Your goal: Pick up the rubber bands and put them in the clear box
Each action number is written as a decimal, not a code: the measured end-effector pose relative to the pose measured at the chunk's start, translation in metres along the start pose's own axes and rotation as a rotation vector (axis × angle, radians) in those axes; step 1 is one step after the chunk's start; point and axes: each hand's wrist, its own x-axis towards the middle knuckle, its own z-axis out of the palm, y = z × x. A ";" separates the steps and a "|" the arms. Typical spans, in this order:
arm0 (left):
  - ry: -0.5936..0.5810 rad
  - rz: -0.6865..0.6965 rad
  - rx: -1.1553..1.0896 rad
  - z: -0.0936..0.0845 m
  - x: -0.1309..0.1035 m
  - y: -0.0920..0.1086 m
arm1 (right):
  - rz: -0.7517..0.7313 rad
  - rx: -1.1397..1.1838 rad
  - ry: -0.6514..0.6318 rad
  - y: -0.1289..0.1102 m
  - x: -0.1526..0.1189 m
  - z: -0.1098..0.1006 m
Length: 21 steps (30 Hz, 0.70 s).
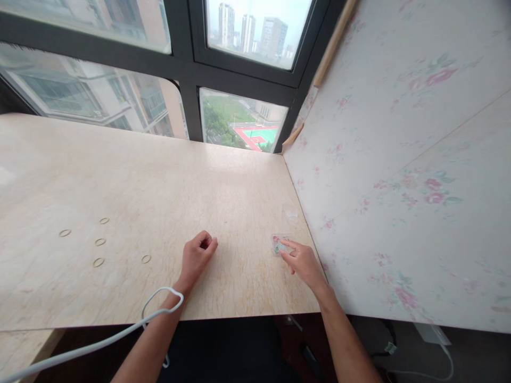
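Head view, case point(275, 246), rings point(98, 266); cable point(112, 339) over forearm point(157, 340)

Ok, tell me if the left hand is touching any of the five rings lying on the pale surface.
No, the left hand is to the right of all five rings, with a visible gap.

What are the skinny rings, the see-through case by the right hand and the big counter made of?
Rings: perhaps metal or rubber; they look yellowish and thin, but are too small to tell.
Case: probably smooth plastic, since it is clear with straight edges.
Counter: maybe polished stone or a lookalike, because it has tan veins and a soft shine.
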 end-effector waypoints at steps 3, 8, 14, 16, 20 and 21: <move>0.004 -0.001 -0.003 0.000 0.000 0.001 | -0.018 0.004 0.012 0.001 0.000 0.000; 0.003 -0.003 -0.003 -0.001 -0.001 0.002 | 0.005 0.052 0.125 0.006 -0.010 -0.006; -0.028 0.002 -0.017 -0.001 -0.002 -0.001 | 0.013 0.120 0.122 0.022 -0.043 0.014; -0.067 0.008 -0.032 -0.004 -0.002 -0.003 | -0.002 0.112 0.080 0.028 -0.055 0.029; -0.114 0.016 -0.068 -0.019 -0.002 -0.007 | -0.121 -0.018 0.145 0.038 -0.071 0.052; -0.098 0.019 -0.057 -0.026 -0.001 -0.009 | -0.156 -0.056 0.183 0.040 -0.073 0.055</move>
